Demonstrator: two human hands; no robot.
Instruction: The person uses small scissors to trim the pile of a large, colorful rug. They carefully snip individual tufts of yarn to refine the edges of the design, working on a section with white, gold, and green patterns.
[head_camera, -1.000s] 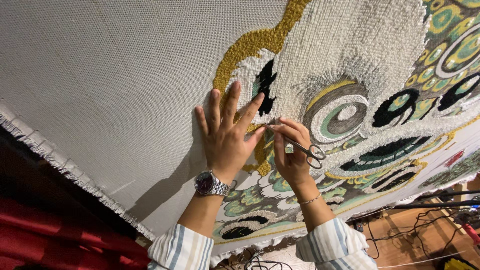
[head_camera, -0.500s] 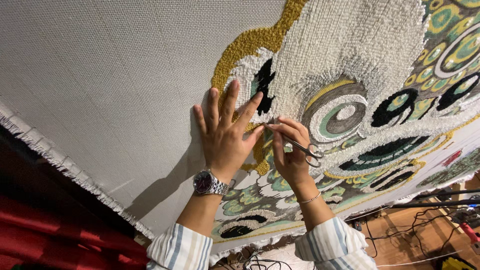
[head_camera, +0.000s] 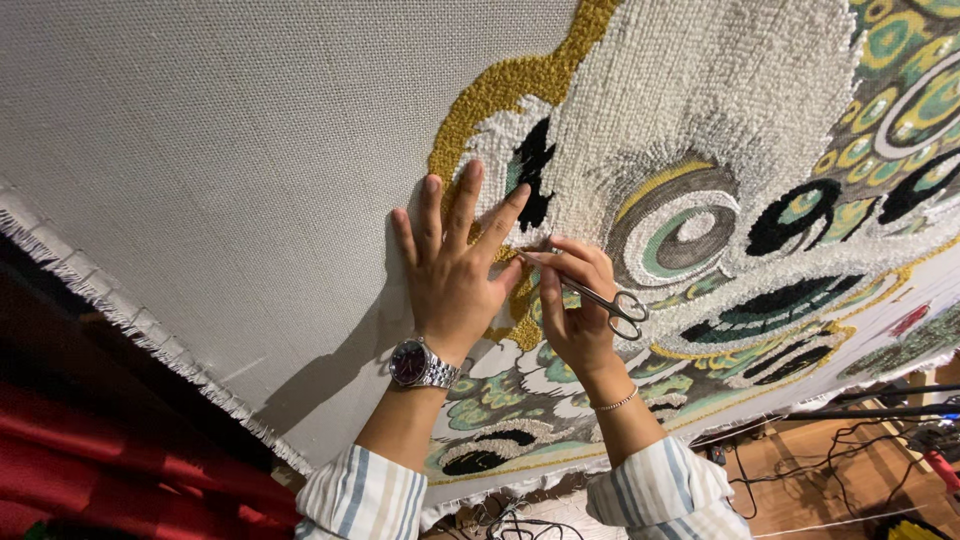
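right hand (head_camera: 575, 310) gripping scissors (head_camera: 600, 298), tufted rug (head_camera: 720, 150)

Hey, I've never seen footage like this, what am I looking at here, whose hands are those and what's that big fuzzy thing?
There is no machine here. One camera is worn on a person's head, so you see that person's own two bare hands from above the arms.

The big surface is a stretched pale woven backing cloth with a frayed edge. Part of it is covered in tufted yarn: a white, gold, green and black tufted rug design with round eye-like shapes.

The left hand, with a silver wristwatch, lies flat with fingers spread against the cloth at the gold border. The right hand, wearing a thin bracelet, holds small silver metal scissors, their tips pointing at the yarn beside the left hand's fingers. Both sleeves are striped.

Below, a wooden floor with dark cables shows.
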